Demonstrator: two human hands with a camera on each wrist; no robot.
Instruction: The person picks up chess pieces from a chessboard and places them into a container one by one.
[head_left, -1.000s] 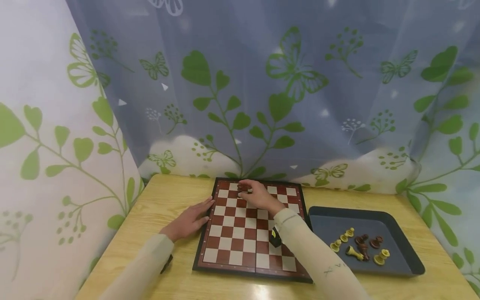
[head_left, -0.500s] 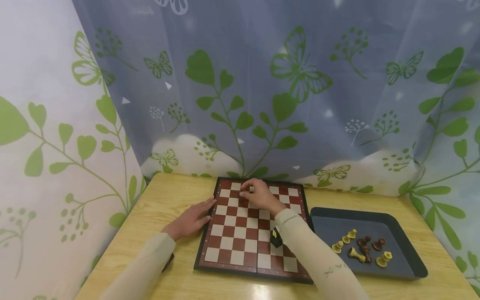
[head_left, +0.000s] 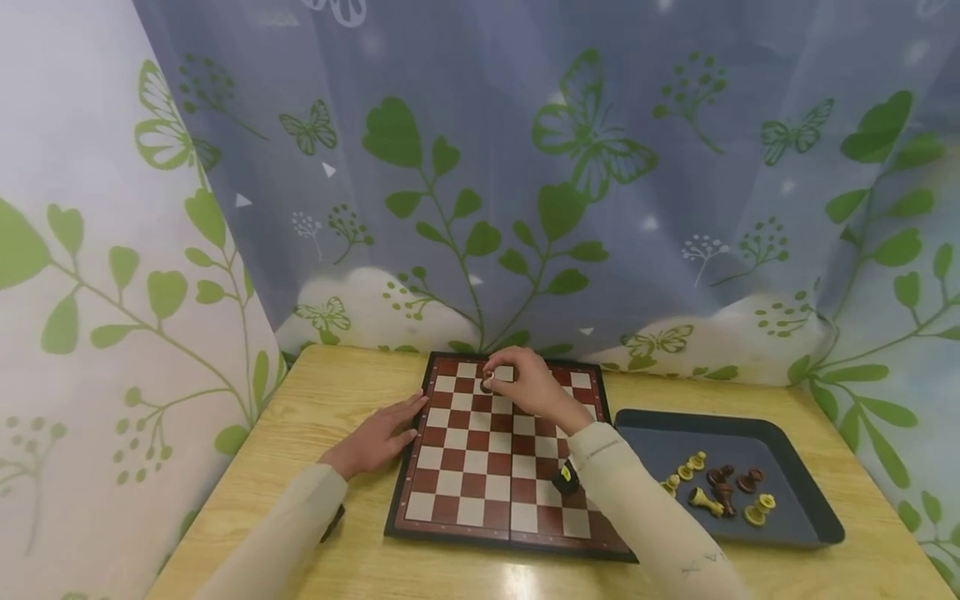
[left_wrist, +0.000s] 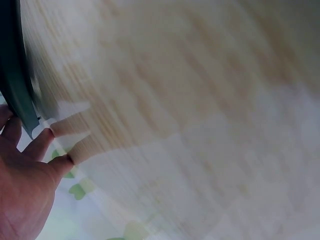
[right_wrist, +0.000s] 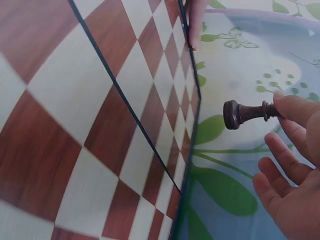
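Note:
My right hand (head_left: 531, 387) pinches a dark brown chess piece (head_left: 487, 382) between thumb and index finger, over the far rows of the red-and-white chessboard (head_left: 461, 462). In the right wrist view the chess piece (right_wrist: 246, 113) hangs with its round base turned toward the board and a gap between them; its top is hidden by the fingertips. The other fingers of that hand (right_wrist: 292, 170) are loosely bent. My left hand (head_left: 375, 437) lies with extended fingers at the board's left edge. In the left wrist view the left hand (left_wrist: 27, 185) touches the dark board rim (left_wrist: 15, 75).
A dark grey tray (head_left: 813, 500) stands right of the board, holding several yellow and brown chess pieces, some lying down. The wooden table (head_left: 337, 383) borders a patterned curtain (head_left: 480, 167) behind and at the sides. A fold line runs down the board's middle.
My right hand and forearm have shifted slightly right, and the dark chess piece shows again beneath the fingers after being mostly hidden. My left hand has stayed at the board edge.

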